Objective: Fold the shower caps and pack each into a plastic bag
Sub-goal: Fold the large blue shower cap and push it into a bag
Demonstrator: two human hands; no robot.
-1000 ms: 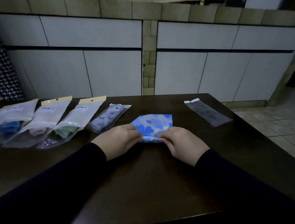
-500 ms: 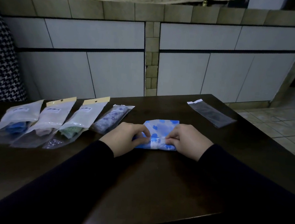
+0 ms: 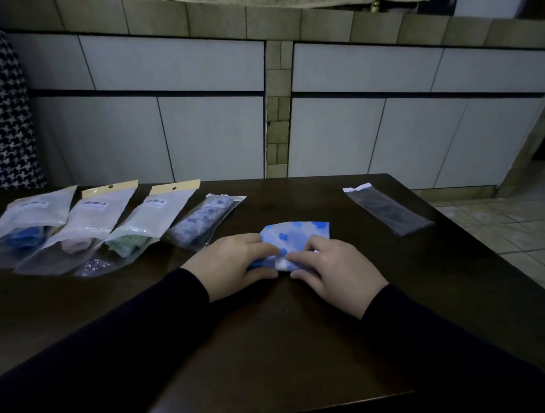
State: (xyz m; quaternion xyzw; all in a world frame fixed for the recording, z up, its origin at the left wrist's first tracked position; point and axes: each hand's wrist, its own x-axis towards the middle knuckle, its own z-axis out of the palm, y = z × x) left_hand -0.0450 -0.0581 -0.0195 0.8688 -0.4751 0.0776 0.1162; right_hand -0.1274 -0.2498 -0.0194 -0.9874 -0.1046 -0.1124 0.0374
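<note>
Dark wooden table (image 3: 253, 351), white cabinets (image 3: 205, 129), tiled floor (image 3: 523, 232)

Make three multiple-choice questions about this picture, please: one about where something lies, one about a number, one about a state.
1. Where does the empty plastic bag lie on the table?
A. at the far right, apart from the other bags
B. under the left hand
C. between two filled bags

2. How many filled bags lie in the row at the left?
A. two
B. four
C. six

3. What is the state of the blue-flowered shower cap?
A. already inside a bag
B. partly folded on the table under both hands
C. hanging off the table edge

Answers:
1 A: it lies alone near the far right corner.
2 B: four packs lie side by side, the last being the bag with the patterned cap.
3 B: the left hand and right hand press on its near edge.
</note>
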